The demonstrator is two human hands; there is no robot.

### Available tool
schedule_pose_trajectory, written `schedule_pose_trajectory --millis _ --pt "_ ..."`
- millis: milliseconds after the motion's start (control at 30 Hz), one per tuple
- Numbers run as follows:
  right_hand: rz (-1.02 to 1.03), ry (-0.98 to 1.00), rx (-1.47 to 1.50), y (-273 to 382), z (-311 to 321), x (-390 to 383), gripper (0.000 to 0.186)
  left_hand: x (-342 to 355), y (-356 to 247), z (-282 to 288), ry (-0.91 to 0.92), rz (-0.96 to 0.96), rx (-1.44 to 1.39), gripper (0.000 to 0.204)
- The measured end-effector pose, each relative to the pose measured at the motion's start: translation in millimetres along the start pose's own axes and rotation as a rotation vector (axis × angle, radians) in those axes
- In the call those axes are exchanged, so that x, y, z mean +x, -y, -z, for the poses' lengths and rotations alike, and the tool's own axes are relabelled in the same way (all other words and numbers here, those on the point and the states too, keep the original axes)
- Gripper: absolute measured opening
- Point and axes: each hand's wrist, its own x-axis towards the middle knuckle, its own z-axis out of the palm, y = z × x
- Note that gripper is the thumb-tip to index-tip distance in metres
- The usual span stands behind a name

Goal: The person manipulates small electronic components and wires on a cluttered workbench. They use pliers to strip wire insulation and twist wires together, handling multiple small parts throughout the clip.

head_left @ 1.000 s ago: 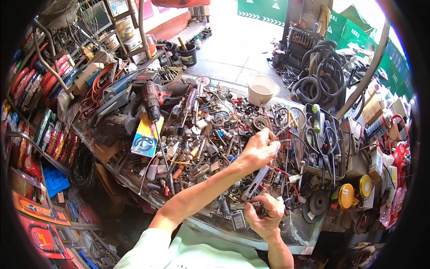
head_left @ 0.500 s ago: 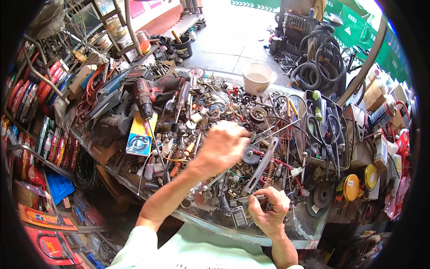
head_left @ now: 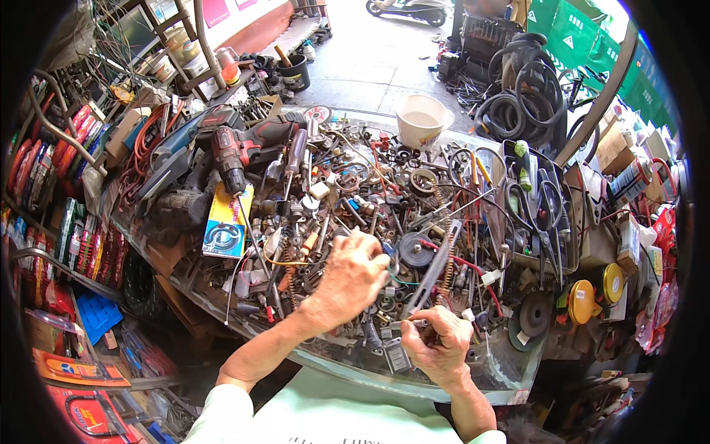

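Observation:
Loose small metal parts lie heaped across the bench. Over their middle is my left hand, its fingers curled down; the fingertips are partly hidden, so whatever they may pinch does not show. Nearer the front edge, my right hand is closed, thumb against the bent fingers, around something too small to make out. Just beyond it lie a long slotted metal bar and a rusty coil spring. A grey disc sits between the bar and my left hand.
At the left of the bench are a red-black cordless drill and a blue-yellow box. A white bucket stands at the far edge. On the right, a tray holds scissors, near cutting discs. Packed shelves line the left.
My left hand has come back toward me and slightly left, lower over the parts. My right hand keeps nearly the same place and grip. The view has shifted slightly; a scooter now shows far off.

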Motion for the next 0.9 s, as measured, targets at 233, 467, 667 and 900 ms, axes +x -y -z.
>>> schedule_pose_trajectory --millis 233,467,667,900 --pt "-0.027 -0.031 -0.022 3.3 1.6 4.2 0.012 13.1 -13.1 -0.4 -0.042 0.006 -0.291 0.035" --pt "-0.023 -0.037 -0.023 0.6 2.0 5.7 0.012 12.4 29.7 21.3 -0.105 0.059 -0.182 0.027" --pt "-0.013 -0.026 -0.083 3.7 7.2 8.9 0.013 -21.7 52.5 29.6 0.009 0.052 -0.002 0.036" --pt "0.003 -0.018 -0.062 1.5 11.0 4.4 0.016 -23.2 42.1 26.5 -0.149 -0.004 0.146 0.034"
